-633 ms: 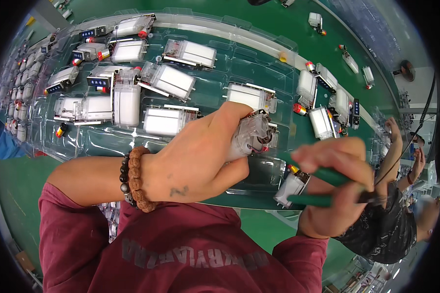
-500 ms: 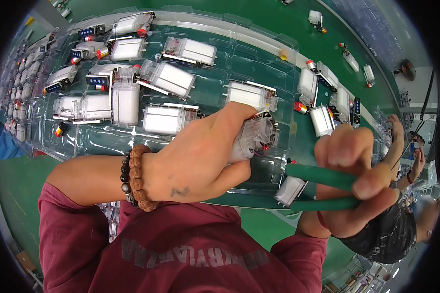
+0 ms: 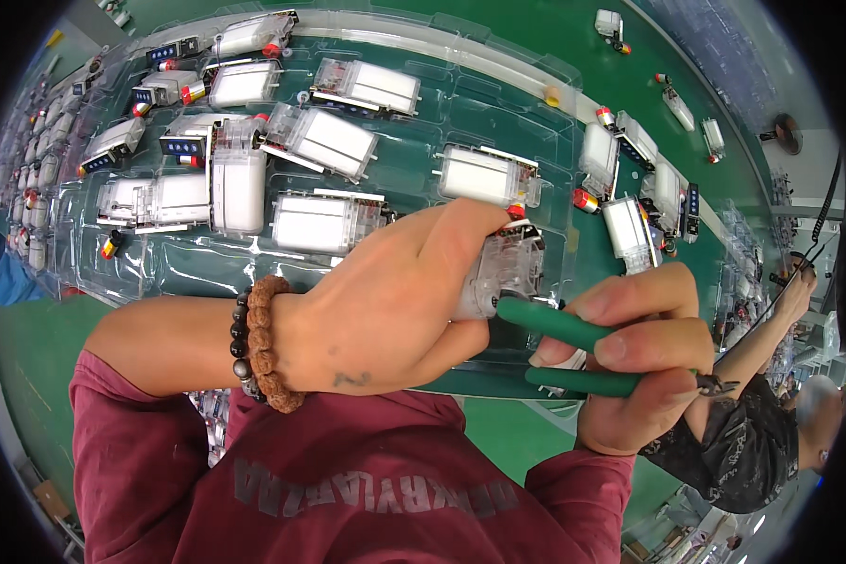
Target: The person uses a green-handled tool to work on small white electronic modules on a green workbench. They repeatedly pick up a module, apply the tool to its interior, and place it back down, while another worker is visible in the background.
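Observation:
My left hand (image 3: pixel 385 296) is closed round a small device with a clear plastic housing (image 3: pixel 512 268), whose end sticks out past the thumb and fingers. Wires and a red part show near its tip. In my right hand (image 3: pixel 649 343) is a pair of green-handled pliers (image 3: pixel 559 324), gripped with the metal jaws pointing right, away from the device. The tip of the upper handle is at the housing's lower edge; whether it presses on it I cannot tell. Beyond my left hand another white and clear device (image 3: pixel 484 176) lies in the clear tray (image 3: pixel 423 141).
Several similar devices, among them one white unit (image 3: pixel 240 193), lie on the tray with red and yellow cylinders attached. More devices (image 3: pixel 625 226) sit right of it on the green surface. At far right a co-worker's arm (image 3: pixel 766 324) reaches up. Blue fabric (image 3: pixel 5 263) hangs at left.
My right hand has moved left and turned, bringing the pliers' handles up to the device. My left hand has shifted slightly right with the device. The co-worker's arm has moved.

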Demonstrator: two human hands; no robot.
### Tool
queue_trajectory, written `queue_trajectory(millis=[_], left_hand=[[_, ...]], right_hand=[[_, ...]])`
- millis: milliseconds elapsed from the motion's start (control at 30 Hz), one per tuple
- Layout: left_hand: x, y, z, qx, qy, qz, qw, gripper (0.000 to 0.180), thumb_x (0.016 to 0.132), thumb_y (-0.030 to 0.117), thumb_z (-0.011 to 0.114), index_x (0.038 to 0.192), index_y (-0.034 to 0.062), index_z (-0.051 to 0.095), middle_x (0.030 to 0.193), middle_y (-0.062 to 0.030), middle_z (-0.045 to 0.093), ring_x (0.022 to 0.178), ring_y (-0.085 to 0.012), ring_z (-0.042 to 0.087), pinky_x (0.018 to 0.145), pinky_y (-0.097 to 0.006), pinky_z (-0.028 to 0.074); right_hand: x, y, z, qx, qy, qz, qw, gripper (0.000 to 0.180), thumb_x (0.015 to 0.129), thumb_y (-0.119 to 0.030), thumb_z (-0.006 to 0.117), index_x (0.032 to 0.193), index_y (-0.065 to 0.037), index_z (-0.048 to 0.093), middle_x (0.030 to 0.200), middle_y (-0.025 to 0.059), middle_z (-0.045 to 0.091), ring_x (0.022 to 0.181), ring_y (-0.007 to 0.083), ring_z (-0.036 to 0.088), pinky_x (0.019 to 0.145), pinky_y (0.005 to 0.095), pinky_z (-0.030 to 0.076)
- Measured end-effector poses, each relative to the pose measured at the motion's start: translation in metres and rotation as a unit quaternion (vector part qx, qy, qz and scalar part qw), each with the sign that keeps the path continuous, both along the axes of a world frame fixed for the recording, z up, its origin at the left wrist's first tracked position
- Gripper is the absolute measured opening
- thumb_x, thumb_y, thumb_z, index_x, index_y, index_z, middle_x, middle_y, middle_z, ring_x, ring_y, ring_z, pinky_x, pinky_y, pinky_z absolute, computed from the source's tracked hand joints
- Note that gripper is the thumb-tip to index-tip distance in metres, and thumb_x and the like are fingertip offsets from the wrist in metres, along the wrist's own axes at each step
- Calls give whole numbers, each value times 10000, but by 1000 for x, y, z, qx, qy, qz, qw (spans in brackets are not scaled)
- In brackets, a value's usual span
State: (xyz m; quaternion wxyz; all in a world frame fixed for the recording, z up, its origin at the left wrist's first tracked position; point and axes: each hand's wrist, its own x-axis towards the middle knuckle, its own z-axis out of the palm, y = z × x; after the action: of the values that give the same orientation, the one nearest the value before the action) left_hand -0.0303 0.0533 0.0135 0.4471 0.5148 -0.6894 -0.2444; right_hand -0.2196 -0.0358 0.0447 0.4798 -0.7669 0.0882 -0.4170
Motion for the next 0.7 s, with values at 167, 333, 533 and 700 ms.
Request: queue_trajectory(millis=[167, 333, 533, 700], left_hand=[[-4, 1, 1, 41, 37, 4, 998, 611, 724, 10, 662, 1246, -78, 357, 979, -313, 570, 888, -502, 570, 753, -508, 476], [-5, 2, -3, 72, 44, 21, 996, 593, 737, 2, 659, 1242, -87, 360, 967, -322, 568, 878, -513, 569, 746, -509, 484], [-8, 0, -6, 56, 16, 25, 998, 593, 733, -4, 672, 1231, -89, 362, 971, -318, 570, 886, -509, 572, 750, -497, 490], [-7, -1, -4, 44, -11, 23, 999, 583, 734, -10, 667, 1225, -89, 364, 992, -318, 568, 905, -508, 572, 773, -496, 486]], right_hand=[[-1, 3, 1, 8, 26, -25, 999, 483, 1022, -460, 423, 875, -11, 525, 902, 174, 518, 543, 205, 608, 502, 290, 551], [-4, -2, 15, -2, 126, -25, 992, 504, 1009, -448, 474, 841, 15, 581, 911, 190, 566, 559, 211, 625, 521, 294, 552], [-5, -2, 11, -49, 73, 28, 996, 239, 835, -202, 703, 895, 29, 699, 919, 200, 653, 705, 256, 660, 638, 334, 559], [-8, -4, 12, -88, 67, 35, 993, 246, 839, -197, 729, 914, 37, 719, 983, 225, 659, 675, 253, 656, 650, 340, 565]])
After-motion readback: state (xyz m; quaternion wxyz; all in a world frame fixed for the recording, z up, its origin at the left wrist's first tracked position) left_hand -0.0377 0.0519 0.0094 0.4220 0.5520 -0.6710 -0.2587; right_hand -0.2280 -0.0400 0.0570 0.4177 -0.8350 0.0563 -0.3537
